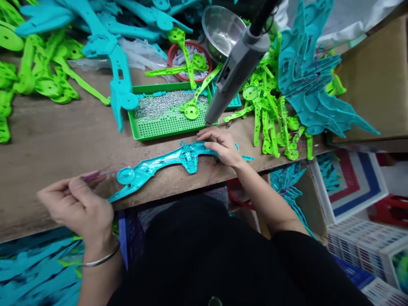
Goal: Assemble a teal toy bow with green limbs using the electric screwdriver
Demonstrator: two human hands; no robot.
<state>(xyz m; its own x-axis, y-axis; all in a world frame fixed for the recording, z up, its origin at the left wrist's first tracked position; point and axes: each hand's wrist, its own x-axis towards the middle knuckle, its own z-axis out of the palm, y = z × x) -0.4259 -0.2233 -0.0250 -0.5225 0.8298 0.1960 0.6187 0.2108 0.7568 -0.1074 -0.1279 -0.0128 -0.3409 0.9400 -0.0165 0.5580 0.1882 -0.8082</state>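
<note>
- Head view: left hand (78, 203) is pinching thin wires (102, 173) at the bench edge.
- Right hand (223, 146) is pressing flat, fingers spread, on a teal part (159, 163).

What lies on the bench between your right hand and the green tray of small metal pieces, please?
In the head view, only bare wooden bench separates the right hand from the green tray; the hanging grey tool's tip hovers just above.

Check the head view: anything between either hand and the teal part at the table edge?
Nothing visible. The right hand already rests on the teal part; the left hand pinches thin threads running from it. The hanging grey tool sits above, just behind the right hand's fingers, not between.
</note>
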